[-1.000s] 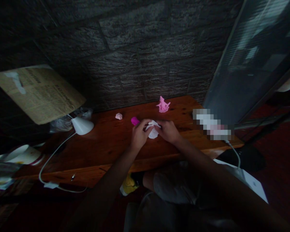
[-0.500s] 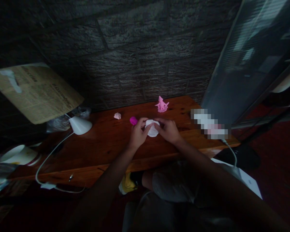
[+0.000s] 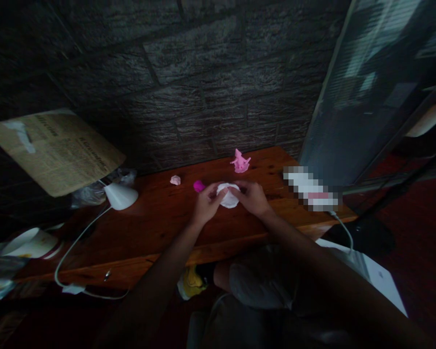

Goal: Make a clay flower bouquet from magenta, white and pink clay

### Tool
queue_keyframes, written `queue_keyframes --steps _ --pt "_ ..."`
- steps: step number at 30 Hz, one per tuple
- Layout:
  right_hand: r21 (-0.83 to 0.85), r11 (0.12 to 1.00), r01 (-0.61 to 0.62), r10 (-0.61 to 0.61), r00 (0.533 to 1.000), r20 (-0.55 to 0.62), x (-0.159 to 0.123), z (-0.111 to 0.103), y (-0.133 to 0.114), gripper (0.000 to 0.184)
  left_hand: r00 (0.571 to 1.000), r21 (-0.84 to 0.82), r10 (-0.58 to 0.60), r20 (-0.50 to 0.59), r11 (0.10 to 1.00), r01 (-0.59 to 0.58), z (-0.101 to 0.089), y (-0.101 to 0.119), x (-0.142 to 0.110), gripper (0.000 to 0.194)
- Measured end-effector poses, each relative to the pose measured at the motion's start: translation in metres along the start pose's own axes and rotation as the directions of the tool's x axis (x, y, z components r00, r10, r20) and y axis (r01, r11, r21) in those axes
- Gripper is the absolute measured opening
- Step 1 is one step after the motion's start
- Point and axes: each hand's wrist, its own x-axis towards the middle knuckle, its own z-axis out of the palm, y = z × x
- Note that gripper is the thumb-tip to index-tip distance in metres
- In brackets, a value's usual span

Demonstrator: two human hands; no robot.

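Observation:
A flattened white piece of modelling clay (image 3: 228, 198) with an uneven edge is held between my two hands above the wooden table. My left hand (image 3: 206, 202) grips its left side, thumb on top. On the right side my right hand (image 3: 253, 198) pinches it the same way, thumb pressed toward the middle. Just beyond my left fingers lies a magenta lump of clay (image 3: 198, 186). Farther left is a small pale pink lump (image 3: 175, 180). A pink clay figure (image 3: 241, 161) with a pointed top and arms stuck out stands behind my right hand.
The wooden table (image 3: 160, 208) backs onto a dark brick wall (image 3: 189, 87). At left stand a lamp with a white base (image 3: 120, 196) and brown paper shade (image 3: 58, 150), a cable, and a tipped paper cup (image 3: 32, 244). A blurred-out white object (image 3: 310, 189) lies right.
The view has shifted slightly, so the table things sit a little lower and farther left. Both hands keep hold of the white clay, which looks slightly wider and more ragged at its edge.

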Motion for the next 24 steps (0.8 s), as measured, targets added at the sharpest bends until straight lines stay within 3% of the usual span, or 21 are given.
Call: queue_keyframes --steps 3,6,10,19,24 --pt "0.264 0.961 -0.08 0.064 0.996 0.068 0.003 0.001 0.003 0.03 0.998 -0.005 -0.053 0.035 0.999 0.053 0.0 0.002 0.008 0.035" --pt "0.389 0.909 -0.148 0.113 0.987 0.111 0.006 -0.001 0.004 0.039 0.994 -0.025 -0.091 0.056 0.995 0.092 0.002 0.004 0.018 0.035" --pt "0.39 0.9 -0.194 0.167 0.981 0.101 0.008 -0.006 0.004 0.039 0.99 -0.063 -0.107 0.088 0.992 0.113 0.004 0.004 0.027 0.035" --pt "0.398 0.885 -0.242 0.205 0.969 0.134 0.008 -0.005 0.004 0.033 0.986 -0.126 -0.164 0.028 0.978 0.166 0.004 -0.007 0.022 0.037" --pt "0.458 0.858 -0.231 0.236 0.971 0.048 0.009 -0.006 0.004 0.039 0.949 -0.23 -0.267 0.166 0.926 0.301 0.01 -0.001 0.021 0.052"
